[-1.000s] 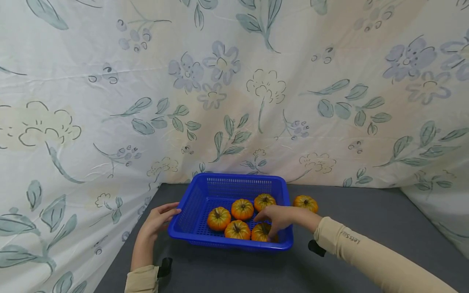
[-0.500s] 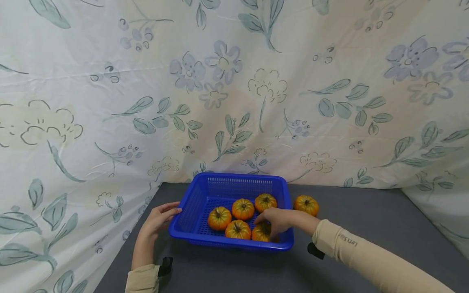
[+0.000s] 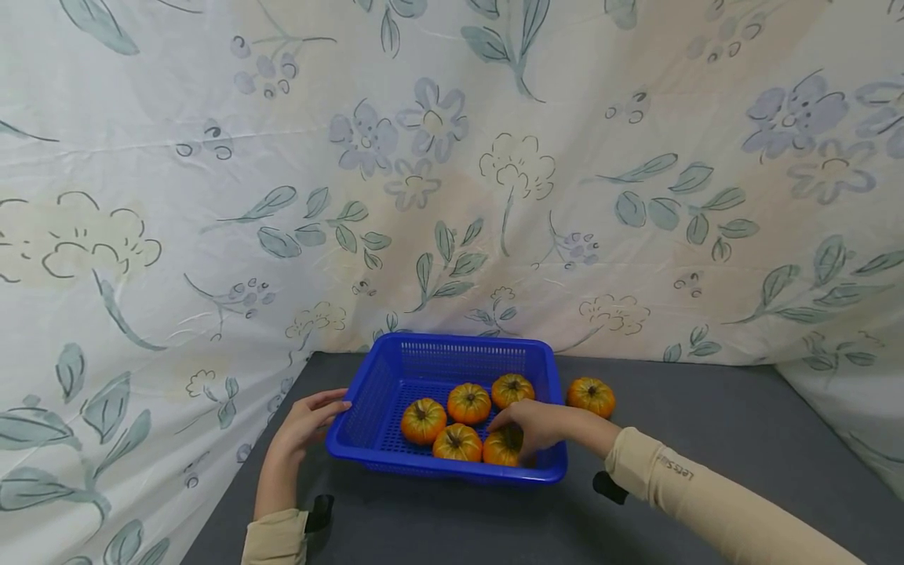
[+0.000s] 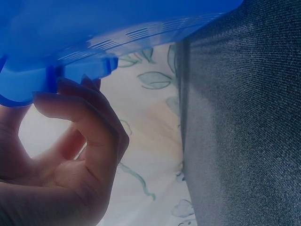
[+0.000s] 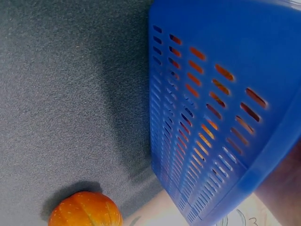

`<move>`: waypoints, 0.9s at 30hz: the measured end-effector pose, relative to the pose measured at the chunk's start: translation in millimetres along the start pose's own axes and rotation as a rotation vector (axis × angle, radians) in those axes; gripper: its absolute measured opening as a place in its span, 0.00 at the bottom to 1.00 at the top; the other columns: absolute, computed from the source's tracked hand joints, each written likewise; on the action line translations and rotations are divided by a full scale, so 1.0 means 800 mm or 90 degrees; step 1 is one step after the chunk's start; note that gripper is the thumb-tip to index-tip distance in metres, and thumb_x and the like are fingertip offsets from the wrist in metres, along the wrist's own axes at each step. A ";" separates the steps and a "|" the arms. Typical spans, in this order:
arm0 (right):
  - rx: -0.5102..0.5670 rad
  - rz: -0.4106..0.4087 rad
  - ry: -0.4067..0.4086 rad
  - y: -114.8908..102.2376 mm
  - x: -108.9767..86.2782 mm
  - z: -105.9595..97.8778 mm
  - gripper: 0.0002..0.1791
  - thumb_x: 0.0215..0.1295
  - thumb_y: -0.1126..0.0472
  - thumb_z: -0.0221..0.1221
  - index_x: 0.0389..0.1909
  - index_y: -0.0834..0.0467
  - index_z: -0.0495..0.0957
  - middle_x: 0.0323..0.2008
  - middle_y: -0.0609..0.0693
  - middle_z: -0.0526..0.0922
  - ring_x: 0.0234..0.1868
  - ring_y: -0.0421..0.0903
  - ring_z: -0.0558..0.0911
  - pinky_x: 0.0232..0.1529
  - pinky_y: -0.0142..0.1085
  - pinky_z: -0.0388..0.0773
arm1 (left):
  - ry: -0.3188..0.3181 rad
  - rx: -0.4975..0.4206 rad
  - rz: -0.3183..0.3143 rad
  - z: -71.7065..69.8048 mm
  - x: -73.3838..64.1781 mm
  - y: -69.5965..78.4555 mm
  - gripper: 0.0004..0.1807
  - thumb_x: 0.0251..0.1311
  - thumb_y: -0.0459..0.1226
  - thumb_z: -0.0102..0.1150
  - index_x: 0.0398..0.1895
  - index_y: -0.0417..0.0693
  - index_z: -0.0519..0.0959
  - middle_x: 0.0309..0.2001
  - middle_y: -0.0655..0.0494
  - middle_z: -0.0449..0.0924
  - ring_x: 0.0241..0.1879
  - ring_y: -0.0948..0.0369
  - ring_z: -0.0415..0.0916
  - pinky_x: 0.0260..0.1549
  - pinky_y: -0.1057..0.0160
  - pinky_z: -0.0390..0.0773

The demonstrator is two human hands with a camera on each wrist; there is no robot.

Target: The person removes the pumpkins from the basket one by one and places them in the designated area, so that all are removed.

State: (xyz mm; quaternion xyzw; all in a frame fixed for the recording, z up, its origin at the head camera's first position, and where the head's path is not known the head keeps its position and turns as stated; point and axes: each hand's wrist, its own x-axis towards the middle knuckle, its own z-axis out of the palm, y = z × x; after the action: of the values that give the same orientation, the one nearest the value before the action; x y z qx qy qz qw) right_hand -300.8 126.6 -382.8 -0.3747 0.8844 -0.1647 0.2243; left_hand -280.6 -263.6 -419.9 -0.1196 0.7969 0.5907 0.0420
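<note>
A blue plastic basket point(image 3: 462, 357) stands on the table with several small orange pumpkins inside. My left hand point(image 3: 304, 428) grips its left rim; the left wrist view shows curled fingers point(image 4: 89, 113) under the blue edge. Inside the front right corner, my right hand point(image 3: 533, 428) holds a pumpkin point(image 3: 498, 450), with the fingers over its top and the thumb side toward the near wall. Beside it sits another pumpkin point(image 3: 457, 444). Further pumpkins lie at the left point(image 3: 424, 421), the middle point(image 3: 468, 403) and the back right point(image 3: 512, 388). In the right wrist view the basket wall hides the right fingers.
One more pumpkin point(image 3: 591, 397) lies outside the basket, close to its right wall, beyond the right forearm. The dark grey tabletop point(image 3: 706, 439) extends to the right and in front. A floral curtain point(image 3: 452, 196) hangs behind and along the left side.
Both hands keep their places on the basket and the pumpkin. The held pumpkin and the one beside it have shifted very slightly left. The head view has moved a little.
</note>
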 end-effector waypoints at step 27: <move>0.184 -0.054 0.106 0.012 -0.023 -0.017 0.38 0.53 0.57 0.72 0.66 0.58 0.71 0.66 0.58 0.73 0.65 0.57 0.73 0.63 0.52 0.72 | -0.009 0.001 0.014 -0.007 -0.002 -0.003 0.32 0.61 0.45 0.64 0.66 0.41 0.70 0.60 0.42 0.76 0.44 0.61 0.81 0.42 0.58 0.82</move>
State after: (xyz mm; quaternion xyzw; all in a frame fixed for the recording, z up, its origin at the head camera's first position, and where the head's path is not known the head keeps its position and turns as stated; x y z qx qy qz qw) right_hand -301.9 148.6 -370.9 -0.3610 0.8503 -0.3300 0.1945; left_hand -278.1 -269.7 -420.5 -0.1064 0.7982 0.5915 0.0411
